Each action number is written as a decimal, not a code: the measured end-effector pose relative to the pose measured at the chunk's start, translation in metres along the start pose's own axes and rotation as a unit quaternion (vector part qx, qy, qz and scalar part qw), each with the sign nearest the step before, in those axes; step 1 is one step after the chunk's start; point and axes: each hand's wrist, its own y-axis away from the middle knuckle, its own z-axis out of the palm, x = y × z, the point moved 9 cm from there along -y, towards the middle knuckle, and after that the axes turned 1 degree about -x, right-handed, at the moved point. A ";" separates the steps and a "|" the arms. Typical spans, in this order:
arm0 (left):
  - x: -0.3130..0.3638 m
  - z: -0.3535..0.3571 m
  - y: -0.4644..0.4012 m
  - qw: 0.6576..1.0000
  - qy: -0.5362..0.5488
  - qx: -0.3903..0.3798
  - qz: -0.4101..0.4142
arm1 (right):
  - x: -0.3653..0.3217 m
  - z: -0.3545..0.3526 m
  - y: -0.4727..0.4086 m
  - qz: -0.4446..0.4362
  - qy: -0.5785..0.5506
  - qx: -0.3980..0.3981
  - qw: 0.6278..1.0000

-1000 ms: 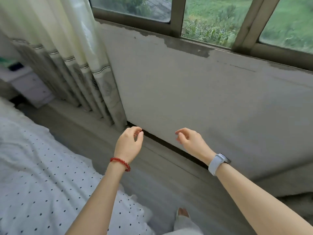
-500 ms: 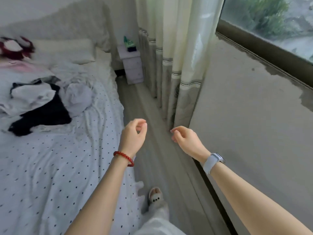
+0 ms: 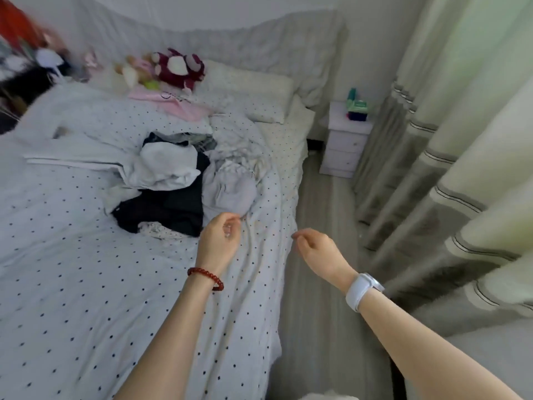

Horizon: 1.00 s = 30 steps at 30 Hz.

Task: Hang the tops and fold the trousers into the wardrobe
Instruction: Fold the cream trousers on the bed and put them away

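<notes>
On the white black-dotted bed point(image 3: 72, 284) lies a heap of black and white clothes point(image 3: 170, 186). Left hand point(image 3: 219, 241) and right hand point(image 3: 317, 249) hover loosely curled, empty. Next, likely: reach forward and pick one garment.

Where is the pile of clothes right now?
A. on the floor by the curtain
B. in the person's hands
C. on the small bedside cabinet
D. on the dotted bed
D: the pile of clothes lies on the dotted bed; both hands are empty.
</notes>
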 end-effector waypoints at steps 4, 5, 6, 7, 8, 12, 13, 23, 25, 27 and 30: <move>-0.037 -0.006 -0.060 0.999 -0.014 0.030 -0.043 | -0.015 0.021 -0.092 -0.018 0.003 -0.058 0.998; -0.051 -0.008 -0.084 0.997 -0.020 0.047 -0.061 | -0.023 0.030 -0.126 -0.031 0.006 -0.076 0.997; -0.063 -0.007 -0.101 0.995 -0.030 0.053 -0.074 | -0.027 0.035 -0.152 -0.042 0.009 -0.086 0.995; -0.074 -0.005 -0.121 0.994 -0.046 0.049 -0.086 | -0.034 0.041 -0.178 -0.055 0.012 -0.097 0.994; -0.087 -0.001 -0.146 0.992 -0.065 0.039 -0.099 | -0.043 0.048 -0.211 -0.068 0.014 -0.111 0.991; -0.129 0.003 -0.241 0.979 -0.150 0.035 -0.136 | -0.066 0.080 -0.327 -0.090 0.016 -0.179 0.980; -0.141 0.000 -0.273 0.972 -0.171 0.051 -0.151 | -0.072 0.091 -0.363 -0.090 0.019 -0.203 0.975; -0.274 0.010 -0.382 0.882 -0.219 0.098 -0.406 | -0.087 0.173 -0.528 -0.119 0.097 -0.329 0.932; -0.274 0.001 -0.392 0.895 -0.202 0.158 -0.364 | -0.090 0.186 -0.540 -0.116 0.097 -0.352 0.924; -0.258 -0.010 -0.397 0.913 -0.197 0.206 -0.292 | -0.099 0.203 -0.549 -0.101 0.076 -0.379 0.917; -0.212 -0.014 -0.389 0.943 -0.217 0.199 -0.154 | -0.112 0.236 -0.554 -0.013 -0.010 -0.419 0.908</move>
